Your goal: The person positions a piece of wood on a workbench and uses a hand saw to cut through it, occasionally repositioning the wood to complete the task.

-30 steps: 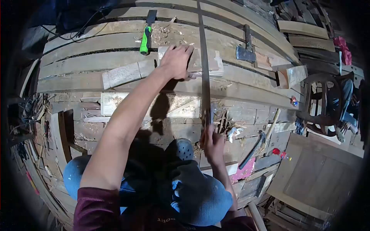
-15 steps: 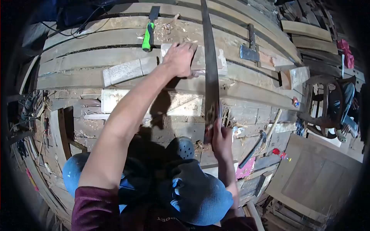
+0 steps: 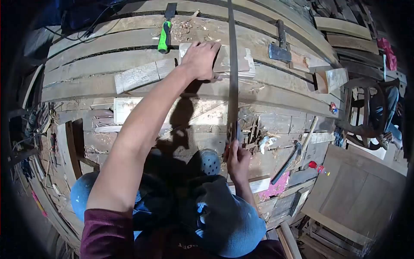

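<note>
Shaving-strewn slatted bench (image 3: 86, 71): left hand (image 3: 200, 60) clasps wood block (image 3: 222, 60); right hand (image 3: 238, 162) grips saw (image 3: 233, 82).

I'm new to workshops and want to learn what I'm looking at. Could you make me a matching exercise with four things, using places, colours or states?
Things:
1. Saw
2. Chisel
3. Hatchet
4. Left hand

Descriptions:
A. Lying on the planks, to the picture's right of the saw
B. Resting on the wood
C. Gripped by the right hand
D. Has a bright green and black handle

Pairs: 1-C, 2-D, 3-A, 4-B
</note>
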A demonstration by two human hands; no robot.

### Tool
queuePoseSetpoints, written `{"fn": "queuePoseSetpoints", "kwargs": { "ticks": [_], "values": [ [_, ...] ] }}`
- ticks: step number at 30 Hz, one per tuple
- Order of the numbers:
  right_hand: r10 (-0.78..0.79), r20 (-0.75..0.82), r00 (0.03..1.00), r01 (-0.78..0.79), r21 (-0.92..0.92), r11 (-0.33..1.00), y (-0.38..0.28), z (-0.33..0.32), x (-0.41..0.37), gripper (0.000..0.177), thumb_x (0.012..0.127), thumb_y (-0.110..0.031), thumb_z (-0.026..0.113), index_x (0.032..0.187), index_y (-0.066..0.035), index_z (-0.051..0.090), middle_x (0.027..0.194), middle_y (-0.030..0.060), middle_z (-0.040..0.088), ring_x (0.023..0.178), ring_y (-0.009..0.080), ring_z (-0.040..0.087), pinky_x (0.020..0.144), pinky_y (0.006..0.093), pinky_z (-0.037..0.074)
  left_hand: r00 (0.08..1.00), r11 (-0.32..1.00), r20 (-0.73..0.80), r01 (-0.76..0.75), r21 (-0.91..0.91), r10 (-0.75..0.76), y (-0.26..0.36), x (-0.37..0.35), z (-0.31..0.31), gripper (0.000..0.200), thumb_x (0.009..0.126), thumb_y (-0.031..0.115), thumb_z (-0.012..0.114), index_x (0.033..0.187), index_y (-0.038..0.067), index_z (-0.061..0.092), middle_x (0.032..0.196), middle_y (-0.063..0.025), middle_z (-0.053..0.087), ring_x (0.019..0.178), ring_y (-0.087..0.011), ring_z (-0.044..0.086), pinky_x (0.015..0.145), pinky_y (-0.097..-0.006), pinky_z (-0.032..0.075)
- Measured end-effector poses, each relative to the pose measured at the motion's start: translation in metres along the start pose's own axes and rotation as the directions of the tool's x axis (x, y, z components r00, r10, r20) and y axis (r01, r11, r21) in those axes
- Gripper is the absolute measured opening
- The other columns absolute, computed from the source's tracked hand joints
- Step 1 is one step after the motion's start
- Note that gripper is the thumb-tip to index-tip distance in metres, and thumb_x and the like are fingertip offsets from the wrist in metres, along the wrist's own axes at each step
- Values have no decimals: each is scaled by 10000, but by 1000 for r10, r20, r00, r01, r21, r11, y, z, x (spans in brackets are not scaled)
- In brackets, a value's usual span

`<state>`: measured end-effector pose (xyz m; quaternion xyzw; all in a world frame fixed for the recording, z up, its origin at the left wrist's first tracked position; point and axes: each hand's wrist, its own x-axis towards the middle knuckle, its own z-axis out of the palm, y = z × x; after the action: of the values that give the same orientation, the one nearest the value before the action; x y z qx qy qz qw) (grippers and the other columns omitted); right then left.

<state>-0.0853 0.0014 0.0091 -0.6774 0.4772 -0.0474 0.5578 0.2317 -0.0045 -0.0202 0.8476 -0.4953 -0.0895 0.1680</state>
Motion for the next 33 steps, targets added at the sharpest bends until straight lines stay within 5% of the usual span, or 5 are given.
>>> {"fn": "queuePoseSetpoints", "kwargs": {
  "ticks": [12,16,20,26,33],
  "values": [
    [-50,30,998,48,50,998,49,-15,-10,486,1006,-321,438,639,-14,523,556,-21,458,503,48,389,476,220,296,998,996,42,50,74,-53,5,4,-3,1017,579,545,793,1332,-19,408,1266,-177,519,1221,-282,476,1035,-419,342],
    [-115,44,992,110,107,988,67,-20,-21,505,1007,-335,426,615,-23,488,551,-16,463,501,53,393,481,223,300,1000,998,9,28,57,-29,0,6,3,978,561,448,803,1328,-23,419,1275,-206,498,1208,-308,480,1041,-424,349],
    [-34,32,999,30,109,994,72,-18,-14,504,1007,-318,434,592,-34,468,555,-20,458,512,47,383,467,232,285,995,994,45,90,54,-93,10,8,-7,1087,549,629,772,1340,-20,405,1280,-200,503,1184,-324,500,1034,-440,359],
    [30,71,997,-37,87,996,99,-33,-36,447,975,-295,508,657,13,568,551,18,527,510,63,475,461,238,357,1000,993,-15,29,111,-28,0,9,5,889,608,410,763,1316,-12,430,1207,-187,545,1177,-299,503,1036,-408,350],
    [-12,73,997,6,76,997,104,-38,-45,453,976,-284,497,634,9,545,518,15,505,486,77,465,455,256,360,998,994,-29,63,93,-61,6,7,6,1047,549,554,785,1347,-9,409,1238,-203,529,1131,-355,519,998,-415,391]
  ]
}}
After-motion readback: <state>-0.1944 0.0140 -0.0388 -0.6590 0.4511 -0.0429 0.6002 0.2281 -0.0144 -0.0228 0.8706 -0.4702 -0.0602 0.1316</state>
